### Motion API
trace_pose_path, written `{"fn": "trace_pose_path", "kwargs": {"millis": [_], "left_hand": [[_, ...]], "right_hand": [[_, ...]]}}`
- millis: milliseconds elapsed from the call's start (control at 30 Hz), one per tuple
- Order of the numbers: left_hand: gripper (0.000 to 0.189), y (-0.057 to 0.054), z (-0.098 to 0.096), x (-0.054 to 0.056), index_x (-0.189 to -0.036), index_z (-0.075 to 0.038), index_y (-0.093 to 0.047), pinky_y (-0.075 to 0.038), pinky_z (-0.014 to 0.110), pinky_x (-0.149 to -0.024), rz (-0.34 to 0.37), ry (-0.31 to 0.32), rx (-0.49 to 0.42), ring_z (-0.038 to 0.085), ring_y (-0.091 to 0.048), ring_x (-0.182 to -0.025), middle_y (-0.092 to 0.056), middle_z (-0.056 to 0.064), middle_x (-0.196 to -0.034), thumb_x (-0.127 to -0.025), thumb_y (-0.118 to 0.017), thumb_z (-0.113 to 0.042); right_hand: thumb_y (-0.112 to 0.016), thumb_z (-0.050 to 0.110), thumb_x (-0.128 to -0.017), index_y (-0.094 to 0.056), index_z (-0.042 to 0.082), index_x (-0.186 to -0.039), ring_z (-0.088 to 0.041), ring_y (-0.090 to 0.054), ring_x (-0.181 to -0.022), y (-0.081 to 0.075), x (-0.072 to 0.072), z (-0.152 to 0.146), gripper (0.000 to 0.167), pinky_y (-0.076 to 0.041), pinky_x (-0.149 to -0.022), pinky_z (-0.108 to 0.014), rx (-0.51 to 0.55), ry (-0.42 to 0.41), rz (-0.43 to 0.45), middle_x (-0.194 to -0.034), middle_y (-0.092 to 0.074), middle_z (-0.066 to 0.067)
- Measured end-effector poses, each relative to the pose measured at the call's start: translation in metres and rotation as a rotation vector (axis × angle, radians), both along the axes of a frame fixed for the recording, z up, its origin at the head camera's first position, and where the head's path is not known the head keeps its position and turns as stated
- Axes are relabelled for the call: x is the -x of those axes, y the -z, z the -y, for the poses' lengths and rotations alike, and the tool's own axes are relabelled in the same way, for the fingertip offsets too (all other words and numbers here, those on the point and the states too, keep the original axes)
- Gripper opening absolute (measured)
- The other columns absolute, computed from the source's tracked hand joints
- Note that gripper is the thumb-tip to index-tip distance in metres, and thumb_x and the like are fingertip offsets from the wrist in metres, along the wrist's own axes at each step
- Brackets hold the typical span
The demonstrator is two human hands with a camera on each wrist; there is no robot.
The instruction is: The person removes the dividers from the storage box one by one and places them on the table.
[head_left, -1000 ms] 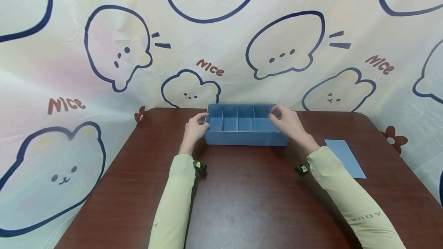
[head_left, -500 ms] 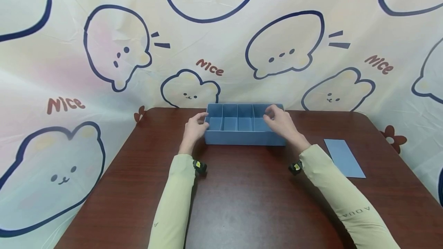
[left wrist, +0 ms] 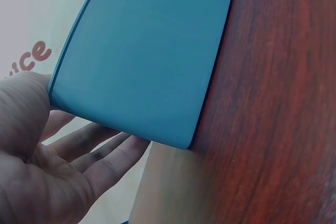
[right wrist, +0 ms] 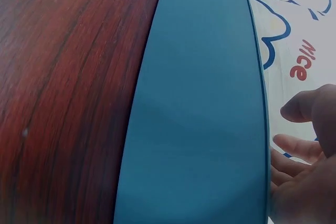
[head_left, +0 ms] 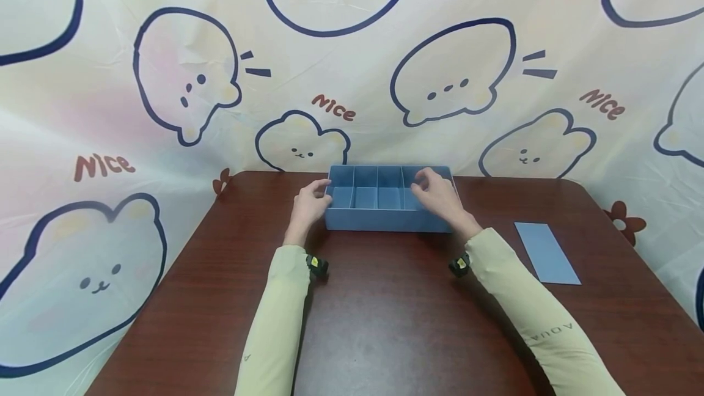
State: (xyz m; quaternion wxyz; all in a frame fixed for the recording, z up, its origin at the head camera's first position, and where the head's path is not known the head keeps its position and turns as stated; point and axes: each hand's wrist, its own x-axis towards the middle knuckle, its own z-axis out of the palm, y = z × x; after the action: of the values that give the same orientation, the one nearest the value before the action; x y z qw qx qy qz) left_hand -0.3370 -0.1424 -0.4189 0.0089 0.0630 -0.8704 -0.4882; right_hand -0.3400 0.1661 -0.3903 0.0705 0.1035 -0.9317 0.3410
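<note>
A blue box (head_left: 385,220) with several compartments stands at the back of the table in the head view. My left hand (head_left: 310,203) touches its left end with fingertips and thumb. In the left wrist view the fingers (left wrist: 113,163) lie along that end wall, the thumb near the top corner. Over the rightmost compartment is my right hand (head_left: 437,194), fingers bent loosely and nothing visible between them. The right wrist view has the box's long front wall (right wrist: 194,108), with thumb and fingers apart beyond its rim. The floor of the rightmost compartment is partly hidden by this hand.
A flat blue rectangular panel (head_left: 547,253) lies on the right of the brown wooden table (head_left: 363,322). Behind the table hangs a cloth backdrop (head_left: 352,66) with cartoon drawings, close to the back of the box.
My right hand has moved left over the rightmost compartment, away from the box's right end. My left hand and the blue panel have stayed in place.
</note>
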Motion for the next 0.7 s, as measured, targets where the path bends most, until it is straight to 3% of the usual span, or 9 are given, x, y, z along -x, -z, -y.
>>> {"fn": "trace_pose_path", "kwargs": {"millis": [700], "left_hand": [[0.046,0.002,0.002,0.002,-0.14,-0.028,-0.052,-0.051,0.051,-0.098,-0.002,0.007,-0.009,0.035,-0.056,-0.125,-0.055,0.014,-0.142,-0.095,-0.054,-0.02]], "right_hand": [[-0.055,0.033,-0.094,-0.05,0.009,-0.134,-0.029,-0.068,-0.088,0.01,0.011,0.016,0.047,-0.054,-0.076,-0.044,0.028,0.007,0.064,-0.11,-0.069,-0.016]]}}
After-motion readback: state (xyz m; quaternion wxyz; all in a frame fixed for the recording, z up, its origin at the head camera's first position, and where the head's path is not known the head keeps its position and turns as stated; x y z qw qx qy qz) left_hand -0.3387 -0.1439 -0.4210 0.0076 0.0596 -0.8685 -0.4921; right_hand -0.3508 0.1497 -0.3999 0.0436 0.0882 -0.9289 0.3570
